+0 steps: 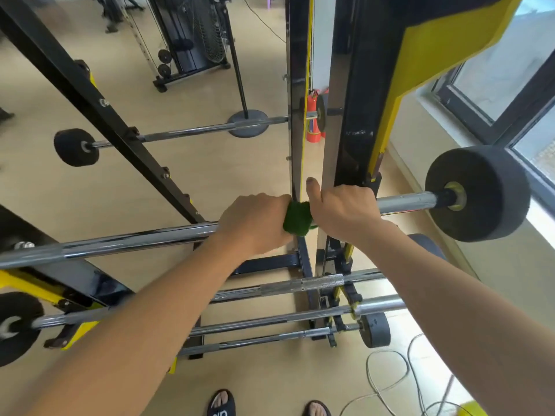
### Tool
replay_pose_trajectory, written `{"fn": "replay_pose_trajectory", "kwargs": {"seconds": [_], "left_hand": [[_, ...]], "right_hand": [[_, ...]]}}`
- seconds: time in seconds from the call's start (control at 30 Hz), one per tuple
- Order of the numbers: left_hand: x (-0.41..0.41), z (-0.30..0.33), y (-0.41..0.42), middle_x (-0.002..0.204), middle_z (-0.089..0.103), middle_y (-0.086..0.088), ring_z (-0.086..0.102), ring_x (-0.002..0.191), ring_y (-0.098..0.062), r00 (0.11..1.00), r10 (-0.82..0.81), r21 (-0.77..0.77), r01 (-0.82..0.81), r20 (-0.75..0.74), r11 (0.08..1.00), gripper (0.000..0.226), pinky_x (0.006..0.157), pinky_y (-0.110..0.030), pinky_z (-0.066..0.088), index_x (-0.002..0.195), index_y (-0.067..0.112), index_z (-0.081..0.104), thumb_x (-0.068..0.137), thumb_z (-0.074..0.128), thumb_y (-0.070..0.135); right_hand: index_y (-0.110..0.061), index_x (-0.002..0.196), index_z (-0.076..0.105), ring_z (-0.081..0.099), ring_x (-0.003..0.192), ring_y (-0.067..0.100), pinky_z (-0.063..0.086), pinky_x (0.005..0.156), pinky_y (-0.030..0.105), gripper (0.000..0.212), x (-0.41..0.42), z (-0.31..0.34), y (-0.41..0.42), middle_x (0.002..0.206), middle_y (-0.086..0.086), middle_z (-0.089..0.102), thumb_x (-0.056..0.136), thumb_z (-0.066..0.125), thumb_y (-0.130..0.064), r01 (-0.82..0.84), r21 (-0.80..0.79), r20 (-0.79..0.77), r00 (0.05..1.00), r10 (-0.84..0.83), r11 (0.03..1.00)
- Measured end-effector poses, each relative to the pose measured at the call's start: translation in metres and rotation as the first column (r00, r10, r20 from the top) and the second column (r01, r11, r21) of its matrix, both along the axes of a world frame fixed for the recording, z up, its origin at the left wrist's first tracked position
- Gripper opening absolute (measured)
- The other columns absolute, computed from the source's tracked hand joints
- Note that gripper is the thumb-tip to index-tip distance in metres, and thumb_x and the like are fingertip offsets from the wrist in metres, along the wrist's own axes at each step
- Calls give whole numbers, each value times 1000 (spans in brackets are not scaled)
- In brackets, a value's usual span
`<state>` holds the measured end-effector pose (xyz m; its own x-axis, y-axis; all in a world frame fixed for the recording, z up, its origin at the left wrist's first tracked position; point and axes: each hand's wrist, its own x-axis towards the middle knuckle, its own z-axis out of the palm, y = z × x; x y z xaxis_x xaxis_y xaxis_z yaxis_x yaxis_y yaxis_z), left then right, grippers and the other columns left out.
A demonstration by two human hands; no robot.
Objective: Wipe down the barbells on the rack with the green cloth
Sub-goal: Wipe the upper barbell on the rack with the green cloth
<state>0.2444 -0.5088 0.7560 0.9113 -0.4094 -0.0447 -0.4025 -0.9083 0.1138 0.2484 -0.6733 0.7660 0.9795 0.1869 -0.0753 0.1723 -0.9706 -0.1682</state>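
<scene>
Hands grip top barbell (120,241): left hand (255,225) seemingly clutching green cloth (297,219), right hand (345,210) curled around bar.

Beige floor (210,163), bright window (495,73), standing fan (210,31).

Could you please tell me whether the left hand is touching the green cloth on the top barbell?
Touching. The head view shows the left hand curled round the top barbell, with the green cloth emerging straight from its grip, no gap between them.
</scene>
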Motion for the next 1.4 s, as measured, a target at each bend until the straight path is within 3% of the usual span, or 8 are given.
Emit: {"fn": "replay_pose_trajectory", "kwargs": {"seconds": [0.07,0.17,0.37,0.53,0.73,0.9,1.13,1.4], "left_hand": [[-13,-17,11,85,69,-1,66,68,-21,937,-78,98,47,341,994,37,56,-29,46,111,18,57,83,71,37],[-25,-30,35,87,66,-11,64,72,-27,832,-136,160,58,538,985,38,65,-38,54,111,6,56,82,75,22],[-27,-8,31,75,60,0,59,64,-20,949,136,92,-169,286,981,35,56,-29,41,104,16,55,76,75,27],[-10,-5,-46,71,55,5,54,59,-18,975,114,26,-121,189,992,27,58,-29,39,112,21,55,90,59,35],[-18,-8,21,87,63,7,55,64,-10,982,49,71,-63,185,995,32,50,-23,35,111,26,47,87,65,37],[-29,3,63,78,59,8,57,65,-13,969,200,160,-222,143,962,30,53,-26,38,103,26,49,85,67,42],[-17,-7,-66,80,57,7,63,70,-16,959,168,90,-192,227,977,20,66,-31,46,95,23,49,95,54,42],[-32,0,36,84,60,6,62,70,-15,967,198,123,-219,164,968,35,59,-29,51,107,23,47,84,69,37]], "right_hand": [[-18,151,20,48,57,13,41,54,28,50,2,-1,0,68,-4,49,106,27,-40,-30,-45,5,1000,30,999],[-19,152,22,48,56,12,40,52,26,51,0,-2,-1,67,-4,50,106,24,-41,-22,-67,29,999,23,998],[-18,152,28,45,53,14,30,47,25,50,-4,-2,1,64,-3,48,105,22,-35,-12,-83,77,997,19,997],[-12,91,60,60,63,18,53,72,33,63,-6,-3,3,63,0,58,106,9,-46,72,89,34,997,-75,993],[-17,144,33,63,75,19,58,76,38,44,-9,4,-5,83,-2,61,107,23,-38,-96,38,22,995,95,995],[-16,151,21,61,69,21,58,71,41,53,-6,-1,-6,76,-2,57,105,40,-32,-132,80,46,991,129,988],[-18,145,32,61,91,29,50,91,48,43,-5,13,-9,81,-2,53,108,17,-31,-51,191,-77,995,67,980],[-16,154,8,60,76,21,57,76,41,63,-9,10,-14,89,0,62,106,42,-38,-185,145,-2,982,188,972]]}}
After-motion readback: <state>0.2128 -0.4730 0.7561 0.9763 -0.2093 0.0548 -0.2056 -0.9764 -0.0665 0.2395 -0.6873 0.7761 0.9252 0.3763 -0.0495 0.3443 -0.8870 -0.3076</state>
